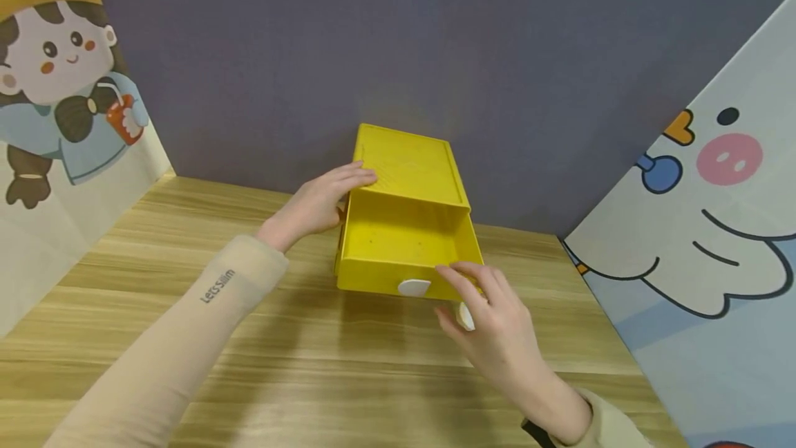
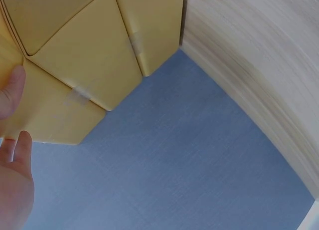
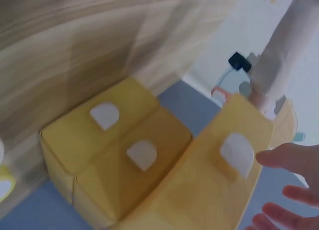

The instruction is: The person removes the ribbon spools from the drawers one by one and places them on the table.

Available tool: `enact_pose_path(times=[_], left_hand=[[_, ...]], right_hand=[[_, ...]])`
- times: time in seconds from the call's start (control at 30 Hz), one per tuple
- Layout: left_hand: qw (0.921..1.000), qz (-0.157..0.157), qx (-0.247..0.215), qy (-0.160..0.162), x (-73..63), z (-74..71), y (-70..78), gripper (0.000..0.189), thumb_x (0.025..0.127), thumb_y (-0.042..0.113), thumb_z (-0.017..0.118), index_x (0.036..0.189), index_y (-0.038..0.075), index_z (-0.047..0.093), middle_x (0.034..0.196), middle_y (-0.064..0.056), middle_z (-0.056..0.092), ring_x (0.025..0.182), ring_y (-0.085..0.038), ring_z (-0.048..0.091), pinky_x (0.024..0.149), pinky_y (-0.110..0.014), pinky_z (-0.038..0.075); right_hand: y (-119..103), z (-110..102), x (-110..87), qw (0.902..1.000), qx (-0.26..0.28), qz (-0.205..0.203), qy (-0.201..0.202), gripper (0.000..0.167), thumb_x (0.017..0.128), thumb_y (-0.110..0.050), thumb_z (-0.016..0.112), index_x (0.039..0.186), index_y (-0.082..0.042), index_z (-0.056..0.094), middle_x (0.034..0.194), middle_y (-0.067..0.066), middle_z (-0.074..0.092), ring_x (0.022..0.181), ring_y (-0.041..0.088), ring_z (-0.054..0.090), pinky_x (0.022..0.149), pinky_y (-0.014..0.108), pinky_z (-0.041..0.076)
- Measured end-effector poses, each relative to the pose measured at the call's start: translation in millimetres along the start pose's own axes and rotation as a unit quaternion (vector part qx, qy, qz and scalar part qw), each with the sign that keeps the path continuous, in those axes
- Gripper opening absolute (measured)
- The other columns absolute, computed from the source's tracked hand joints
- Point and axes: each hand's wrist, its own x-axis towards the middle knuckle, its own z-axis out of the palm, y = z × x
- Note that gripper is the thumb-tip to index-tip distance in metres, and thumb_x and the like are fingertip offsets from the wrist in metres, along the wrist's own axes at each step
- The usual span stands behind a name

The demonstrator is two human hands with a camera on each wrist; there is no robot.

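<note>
A yellow drawer box [image 1: 407, 161] stands against the back wall, its top drawer [image 1: 398, 227] pulled out and showing a bare inside. A white rounded handle [image 1: 414, 287] sits on the drawer's front. My left hand [image 1: 317, 199] rests at the box's upper left edge, fingertips on the top; its thumb lies against the side in the left wrist view. My right hand [image 1: 497, 323] is by the drawer's front right, fingers bent and spread, with nothing visibly gripped. Behind it, a small white thing [image 1: 466, 316] is mostly hidden, kind unclear.
In the right wrist view, two lower drawers with white handles [image 3: 142, 155] are closed. The box stands on a wood-grain table [image 1: 348, 372]. A grey-blue wall [image 1: 298, 54] rises behind it, with cartoon-printed panels left and right [image 1: 746, 227].
</note>
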Motion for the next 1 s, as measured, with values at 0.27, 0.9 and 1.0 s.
enact_pose_path(times=[0.27,0.9,1.0], left_hand=[[1.0000,-0.002,0.001,-0.002,0.2,-0.5,1.2,0.078,0.071,-0.027,0.050,0.141,0.009,0.048,0.150,-0.008,0.044,0.145,-0.027,0.030,0.064,-0.031,0.050],[1.0000,0.004,-0.007,-0.005,-0.5,-1.7,2.0,0.078,0.071,-0.027,0.053,0.141,0.008,0.049,0.150,-0.009,0.043,0.145,-0.028,0.030,0.064,-0.031,0.050],[0.9999,0.008,-0.006,-0.007,-0.6,-2.4,0.8,0.078,0.071,-0.027,0.055,0.140,0.007,0.049,0.150,-0.010,0.044,0.145,-0.029,0.031,0.074,-0.036,0.053]], right_hand=[[-18,21,3.7,0.9973,-0.021,-0.059,0.040,0.057,0.055,-0.004,0.086,0.108,-0.012,0.068,0.101,0.009,0.066,0.086,0.026,0.063,0.072,0.035,0.056],[-22,59,-8.9,0.9799,-0.154,-0.123,0.030,0.030,0.099,-0.002,0.041,0.112,-0.012,0.067,0.103,0.014,0.061,0.089,0.029,0.059,0.065,0.036,0.050],[-20,64,-6.9,0.9735,-0.174,-0.138,0.054,0.027,0.098,-0.001,0.045,0.108,-0.012,0.067,0.100,0.013,0.061,0.086,0.027,0.058,0.064,0.034,0.050]])
